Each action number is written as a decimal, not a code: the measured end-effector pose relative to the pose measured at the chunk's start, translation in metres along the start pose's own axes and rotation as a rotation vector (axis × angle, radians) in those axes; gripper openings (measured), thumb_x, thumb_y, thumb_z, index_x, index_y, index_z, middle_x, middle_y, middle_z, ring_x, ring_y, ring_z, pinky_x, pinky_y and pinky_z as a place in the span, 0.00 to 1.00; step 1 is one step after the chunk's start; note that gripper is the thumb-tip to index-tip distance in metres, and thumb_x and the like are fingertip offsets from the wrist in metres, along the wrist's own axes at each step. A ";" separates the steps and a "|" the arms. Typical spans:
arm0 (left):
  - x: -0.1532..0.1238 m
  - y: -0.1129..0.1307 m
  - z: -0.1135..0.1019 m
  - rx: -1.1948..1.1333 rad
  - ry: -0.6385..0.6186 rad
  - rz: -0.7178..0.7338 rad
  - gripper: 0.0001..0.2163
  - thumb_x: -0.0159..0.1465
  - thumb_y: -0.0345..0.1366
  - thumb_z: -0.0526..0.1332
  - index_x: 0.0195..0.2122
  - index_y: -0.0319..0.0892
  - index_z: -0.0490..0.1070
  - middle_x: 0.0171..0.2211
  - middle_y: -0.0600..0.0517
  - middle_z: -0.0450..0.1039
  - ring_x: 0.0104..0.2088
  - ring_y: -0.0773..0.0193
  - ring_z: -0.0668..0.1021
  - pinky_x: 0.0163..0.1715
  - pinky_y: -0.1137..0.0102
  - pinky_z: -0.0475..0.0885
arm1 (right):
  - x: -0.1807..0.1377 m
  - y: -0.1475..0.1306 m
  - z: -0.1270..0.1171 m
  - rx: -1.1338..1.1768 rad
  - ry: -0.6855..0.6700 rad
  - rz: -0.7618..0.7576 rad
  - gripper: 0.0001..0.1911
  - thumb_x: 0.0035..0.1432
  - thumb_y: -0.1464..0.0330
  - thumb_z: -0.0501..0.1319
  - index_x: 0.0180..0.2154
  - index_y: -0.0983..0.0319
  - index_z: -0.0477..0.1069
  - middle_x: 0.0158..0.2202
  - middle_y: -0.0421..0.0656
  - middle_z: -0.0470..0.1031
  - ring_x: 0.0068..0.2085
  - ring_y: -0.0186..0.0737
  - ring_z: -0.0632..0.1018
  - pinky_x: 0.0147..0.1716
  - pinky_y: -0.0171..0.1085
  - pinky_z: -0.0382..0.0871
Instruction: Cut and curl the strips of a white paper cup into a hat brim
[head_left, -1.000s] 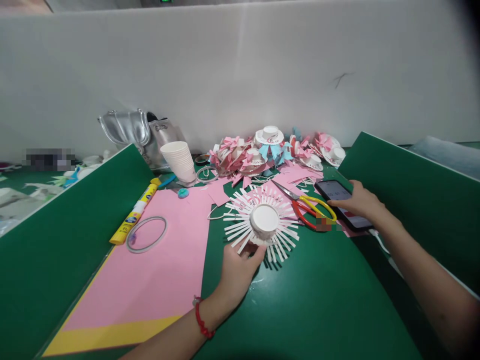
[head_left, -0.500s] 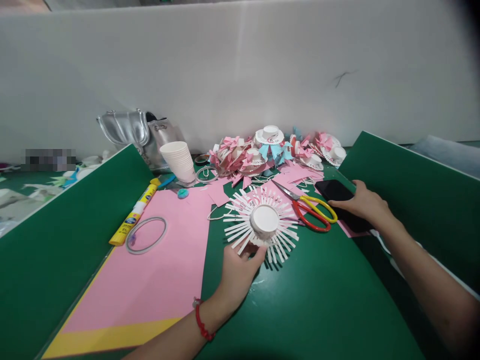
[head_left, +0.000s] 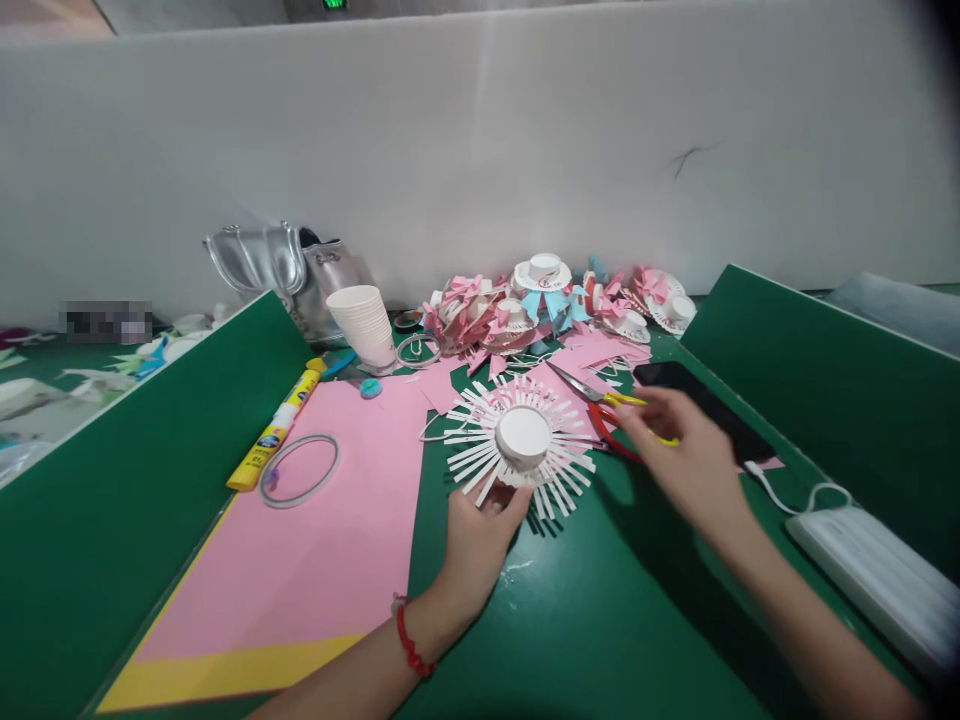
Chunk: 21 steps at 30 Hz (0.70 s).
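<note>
My left hand (head_left: 487,525) holds a white paper cup (head_left: 524,437) from below, pinching its underside between thumb and fingers. The cup's wall is cut into many narrow strips (head_left: 474,462) that fan out like rays around the round base. My right hand (head_left: 679,450) is at the scissors (head_left: 611,420), thumb and fingers closed around the yellow handle loop. The scissors lie on the table, blades pointing away to the left, and their red loop is partly hidden by the hand. Beside that hand lies a black phone (head_left: 720,410).
Finished small paper hats (head_left: 544,275) with pink and blue bows are heaped at the back. Left are stacked cups (head_left: 361,325), a glue stick (head_left: 274,430), a grey ring (head_left: 300,472) and pink paper (head_left: 322,570). Green side panels (head_left: 840,370) flank the table; a white corded block (head_left: 877,570) lies right.
My right hand has left the phone and moved left to the scissors' handles. The white corded block has come into view. My left hand keeps the cut cup in nearly the same place.
</note>
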<state>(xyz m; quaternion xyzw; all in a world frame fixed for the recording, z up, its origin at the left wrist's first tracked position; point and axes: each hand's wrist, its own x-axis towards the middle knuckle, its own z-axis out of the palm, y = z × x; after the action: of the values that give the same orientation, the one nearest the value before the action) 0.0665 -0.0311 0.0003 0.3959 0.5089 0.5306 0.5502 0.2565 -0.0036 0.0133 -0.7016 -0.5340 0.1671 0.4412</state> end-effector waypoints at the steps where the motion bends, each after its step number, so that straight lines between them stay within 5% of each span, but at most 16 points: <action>1: 0.000 -0.001 0.000 -0.015 0.001 0.002 0.08 0.46 0.29 0.64 0.29 0.35 0.74 0.28 0.49 0.78 0.33 0.58 0.78 0.38 0.67 0.71 | -0.013 -0.008 0.008 0.127 -0.115 0.030 0.22 0.48 0.57 0.59 0.42 0.62 0.65 0.30 0.44 0.73 0.33 0.43 0.75 0.35 0.42 0.67; 7: 0.002 -0.001 -0.001 -0.045 -0.004 -0.010 0.10 0.46 0.30 0.64 0.32 0.35 0.74 0.33 0.46 0.78 0.37 0.54 0.77 0.38 0.66 0.72 | -0.046 -0.027 0.043 0.759 -0.412 0.354 0.32 0.31 0.67 0.70 0.42 0.60 0.61 0.37 0.43 0.75 0.38 0.45 0.76 0.37 0.41 0.70; 12: 0.000 0.000 0.000 -0.075 -0.022 -0.003 0.11 0.47 0.30 0.63 0.33 0.35 0.74 0.33 0.47 0.78 0.38 0.56 0.77 0.40 0.66 0.71 | -0.049 -0.026 0.052 1.000 -0.407 0.369 0.29 0.34 0.72 0.69 0.41 0.60 0.62 0.41 0.43 0.75 0.42 0.43 0.75 0.43 0.41 0.68; 21: 0.000 -0.001 0.000 -0.078 -0.014 -0.008 0.10 0.46 0.30 0.64 0.32 0.35 0.74 0.33 0.47 0.78 0.38 0.56 0.77 0.41 0.65 0.70 | -0.053 -0.022 0.059 1.048 -0.316 0.301 0.32 0.37 0.73 0.68 0.46 0.58 0.61 0.40 0.42 0.75 0.42 0.42 0.75 0.43 0.41 0.67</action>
<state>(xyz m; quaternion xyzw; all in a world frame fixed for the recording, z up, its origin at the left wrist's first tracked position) 0.0671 -0.0310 -0.0011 0.3757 0.4855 0.5449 0.5711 0.1817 -0.0247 -0.0146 -0.4237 -0.3334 0.5738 0.6165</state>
